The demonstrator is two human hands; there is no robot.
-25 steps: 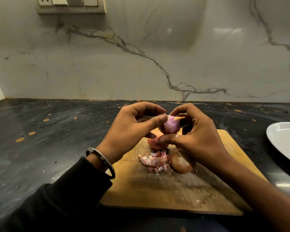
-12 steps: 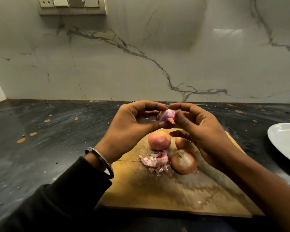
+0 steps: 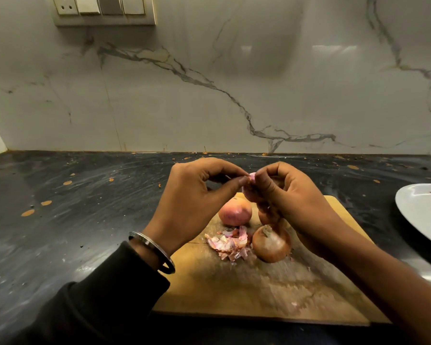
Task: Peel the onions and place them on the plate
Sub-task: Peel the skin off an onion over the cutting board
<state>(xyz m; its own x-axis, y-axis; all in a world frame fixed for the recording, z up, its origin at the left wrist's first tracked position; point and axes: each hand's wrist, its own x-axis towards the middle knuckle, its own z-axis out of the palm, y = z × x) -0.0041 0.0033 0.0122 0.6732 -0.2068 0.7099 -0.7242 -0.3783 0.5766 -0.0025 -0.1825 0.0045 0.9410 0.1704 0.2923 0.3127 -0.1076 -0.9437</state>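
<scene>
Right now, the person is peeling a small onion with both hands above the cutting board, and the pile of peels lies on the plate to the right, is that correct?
Not quite. In the head view both hands, left hand and right hand, do hold the small onion above the cutting board, but the pile of peels lies on the board beside the onions, not on the plate.

Just the one head cam on my end, looking forward and down from close above the wooden cutting board [image 3: 246,290]. It faces the marble backsplash [image 3: 234,83], with the black countertop [image 3: 72,207] stretching across the middle.
</scene>
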